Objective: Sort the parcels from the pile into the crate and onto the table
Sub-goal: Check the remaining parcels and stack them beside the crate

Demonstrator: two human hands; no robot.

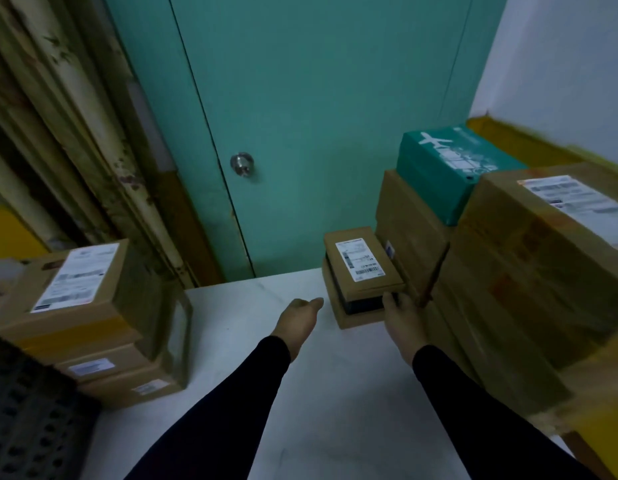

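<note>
A small cardboard parcel (361, 268) with a white label lies on top of another small box (356, 318) on the white table (335, 393). My right hand (401, 322) grips the near right corner of that small stack. A little to its left, my left hand (299, 322) hovers over the table, fingers loosely extended toward the stack and holding nothing. The parcel pile (529, 268) rises at the right, with a teal box (449, 168) on top. Labelled parcels (75, 289) are stacked at the left.
A dark perforated crate (30, 420) sits at the lower left corner. A teal door (300, 133) with a round knob (242, 164) stands behind the table. Worn, stained door framing fills the upper left. A white wall is at the upper right.
</note>
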